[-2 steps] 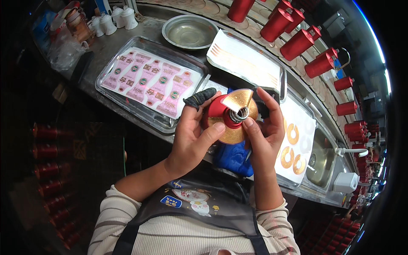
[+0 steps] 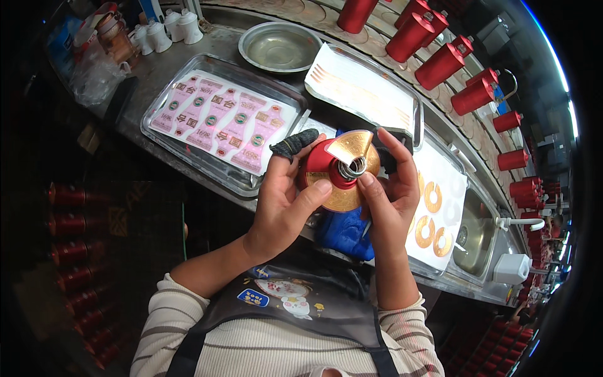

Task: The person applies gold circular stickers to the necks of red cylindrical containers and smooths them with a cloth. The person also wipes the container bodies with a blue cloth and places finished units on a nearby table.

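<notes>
Both hands clamp a red cylindrical bottle with a gold neck label, held above the tabletop.
The left hand (image 2: 286, 201) wraps the red bottle (image 2: 326, 169); the right hand (image 2: 389, 188) steadies its gold label (image 2: 352, 147) near the metal tray of pink labels (image 2: 220, 122). Pressing evenly around the neck would likely seat it flat.
</notes>
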